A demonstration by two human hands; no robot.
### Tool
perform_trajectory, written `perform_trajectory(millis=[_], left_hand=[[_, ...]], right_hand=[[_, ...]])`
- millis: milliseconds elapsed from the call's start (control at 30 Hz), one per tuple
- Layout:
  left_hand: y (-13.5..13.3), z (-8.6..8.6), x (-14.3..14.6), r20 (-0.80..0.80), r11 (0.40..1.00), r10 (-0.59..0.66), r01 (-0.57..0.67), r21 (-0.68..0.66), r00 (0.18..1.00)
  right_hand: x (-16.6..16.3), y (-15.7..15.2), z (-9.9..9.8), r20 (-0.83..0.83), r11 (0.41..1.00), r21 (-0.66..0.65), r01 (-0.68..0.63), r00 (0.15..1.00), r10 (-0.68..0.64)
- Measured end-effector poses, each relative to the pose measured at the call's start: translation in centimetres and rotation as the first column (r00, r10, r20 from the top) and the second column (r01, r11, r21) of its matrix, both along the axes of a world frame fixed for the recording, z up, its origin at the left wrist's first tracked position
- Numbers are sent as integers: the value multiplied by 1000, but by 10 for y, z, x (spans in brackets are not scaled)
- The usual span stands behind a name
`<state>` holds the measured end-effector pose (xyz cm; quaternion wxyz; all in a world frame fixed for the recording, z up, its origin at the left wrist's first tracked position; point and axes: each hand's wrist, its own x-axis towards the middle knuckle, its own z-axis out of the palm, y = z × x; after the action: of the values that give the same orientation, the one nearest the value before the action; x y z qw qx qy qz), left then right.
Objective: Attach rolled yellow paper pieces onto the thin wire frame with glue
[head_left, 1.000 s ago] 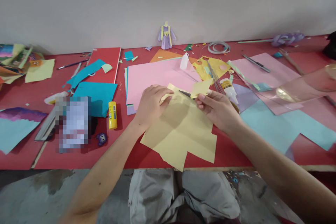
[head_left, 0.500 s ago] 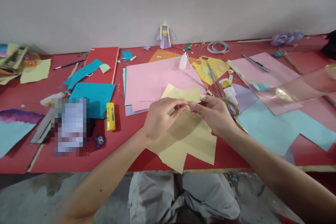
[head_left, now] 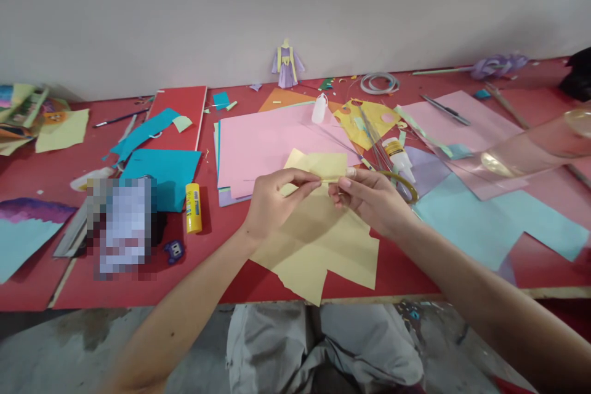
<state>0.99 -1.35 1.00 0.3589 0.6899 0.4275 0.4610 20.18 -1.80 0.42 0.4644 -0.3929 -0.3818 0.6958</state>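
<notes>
Both my hands pinch a small pale yellow paper piece [head_left: 329, 164] along its near edge, which looks folded or rolled into a narrow strip. My left hand [head_left: 276, 198] grips the strip's left part between thumb and fingers. Its right end is between the thumb and fingers of my right hand [head_left: 372, 196], where a whitish wrap covers one fingertip. Below them lies a larger pale yellow sheet [head_left: 323, 246] with a notched near edge. Just beyond my hands is a stack of pink paper [head_left: 272, 144]. Scissors [head_left: 406, 188] lie close to my right hand, partly hidden by it.
A yellow glue stick [head_left: 193, 208] stands left of my hands. Glue bottles [head_left: 398, 157], a white dropper bottle [head_left: 319, 109], a craft knife [head_left: 447, 111] and light blue paper [head_left: 484, 221] lie beyond and right. A purple paper figure [head_left: 287, 64] leans on the wall.
The fingertips of my left hand have moved slightly left, away from those of my right hand, along the strip. The paper's upright part looks flatter to view. The camera has shifted a little.
</notes>
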Motion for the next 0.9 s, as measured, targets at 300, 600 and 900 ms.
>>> perform_trajectory(millis=[300,600,900], left_hand=[[1,2,-4,76,996,-41,47,-70,996],[0,5,-6,34,996,-93,93,0,995],[1,3,-7,3,996,-90,90,-2,996]], right_hand=[[3,-1,6,-64,997,-27,-78,995,76],[7,1,4,-85,988,-78,-132,988,126],[7,2,0,-51,989,-75,-126,991,123]])
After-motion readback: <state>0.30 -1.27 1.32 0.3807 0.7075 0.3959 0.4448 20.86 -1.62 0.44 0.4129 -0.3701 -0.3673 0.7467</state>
